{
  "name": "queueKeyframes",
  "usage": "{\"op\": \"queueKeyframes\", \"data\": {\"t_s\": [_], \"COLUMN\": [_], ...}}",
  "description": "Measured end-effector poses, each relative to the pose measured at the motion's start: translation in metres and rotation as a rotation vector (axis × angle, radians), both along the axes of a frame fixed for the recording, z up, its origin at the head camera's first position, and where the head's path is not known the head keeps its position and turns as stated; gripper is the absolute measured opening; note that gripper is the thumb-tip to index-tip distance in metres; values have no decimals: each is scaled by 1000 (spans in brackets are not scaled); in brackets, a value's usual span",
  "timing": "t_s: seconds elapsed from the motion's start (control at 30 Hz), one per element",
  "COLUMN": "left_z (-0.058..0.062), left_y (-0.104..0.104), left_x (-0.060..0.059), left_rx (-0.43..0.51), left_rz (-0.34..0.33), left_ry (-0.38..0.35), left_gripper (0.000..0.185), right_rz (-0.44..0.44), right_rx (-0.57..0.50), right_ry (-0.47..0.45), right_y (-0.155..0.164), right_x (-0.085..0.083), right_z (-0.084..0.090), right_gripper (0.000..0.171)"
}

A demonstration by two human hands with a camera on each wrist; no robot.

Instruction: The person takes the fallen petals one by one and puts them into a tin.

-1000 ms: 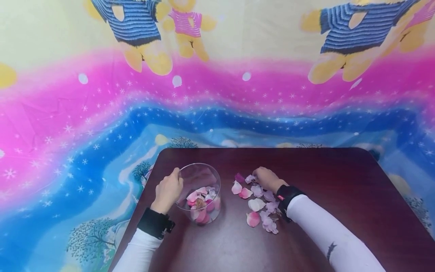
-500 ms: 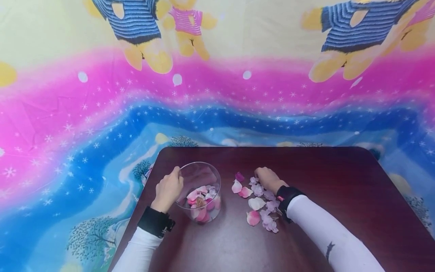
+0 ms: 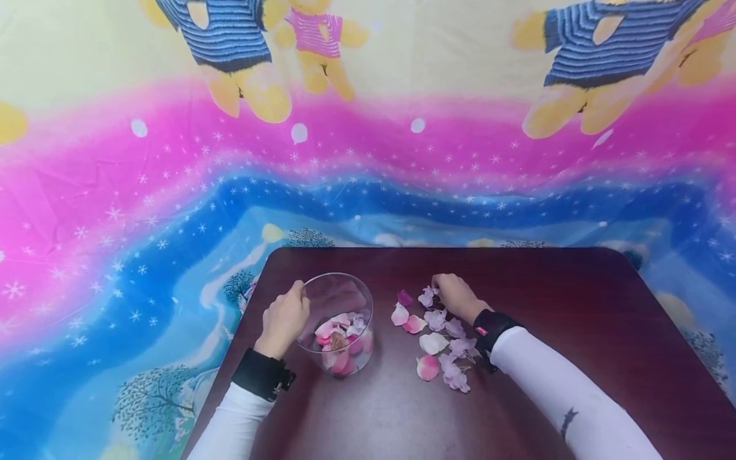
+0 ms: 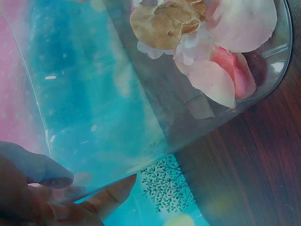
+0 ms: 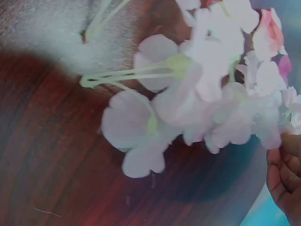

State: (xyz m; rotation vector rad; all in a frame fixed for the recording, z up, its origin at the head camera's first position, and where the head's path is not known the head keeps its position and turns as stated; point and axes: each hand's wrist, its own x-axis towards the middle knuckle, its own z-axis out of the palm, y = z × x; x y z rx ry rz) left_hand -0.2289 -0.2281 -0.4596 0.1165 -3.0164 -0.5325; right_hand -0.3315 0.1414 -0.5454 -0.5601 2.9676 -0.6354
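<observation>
My left hand [image 3: 283, 319] grips the near-left rim of a clear round container [image 3: 368, 322]. In the left wrist view, fingers [image 4: 113, 195] show on both sides of its see-through wall. Pink and white petals [image 4: 214, 84], a brown dried-looking piece [image 4: 162, 26] and pale blossoms lie inside it. On the right, my right hand [image 3: 457, 297] pinches a small lilac artificial flower [image 3: 427, 296] at the far end of a loose cluster. The right wrist view shows the curled fingers [image 5: 277, 179] at its right edge, against pale blossoms [image 5: 225, 117] with green stems.
On the dark wooden table [image 3: 368, 415], a magenta petal [image 3: 405, 298], pink-white petals [image 3: 428, 368] and a white petal [image 3: 434, 344] lie between the container and the lilac flowers [image 3: 454, 375]. A printed cloth [image 3: 368, 147] hangs behind the table's far edge.
My right hand has moved slightly away from me, and the lilac flower at its fingertips has shifted with it. The left hand and the container have stayed in place.
</observation>
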Motion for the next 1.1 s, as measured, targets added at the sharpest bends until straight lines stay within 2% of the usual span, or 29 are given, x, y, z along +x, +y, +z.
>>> {"op": "queueKeyframes", "data": {"t_s": [0.17, 0.43, 0.63, 1.1], "left_z": [0, 0, -1, 0], "left_y": [-1, 0, 0, 1], "left_x": [0, 1, 1, 0], "left_rx": [5, 4, 5, 6], "left_rz": [3, 2, 2, 1], "left_ry": [-7, 1, -3, -1], "left_gripper": [9, 10, 9, 9], "right_rz": [-9, 24, 68, 115], "right_rx": [-41, -91, -105, -178], "right_ry": [64, 150, 190, 285], "right_y": [-1, -9, -20, -39], "right_x": [-2, 2, 11, 37], "right_z": [9, 30, 52, 105], "right_gripper": [19, 18, 12, 13]}}
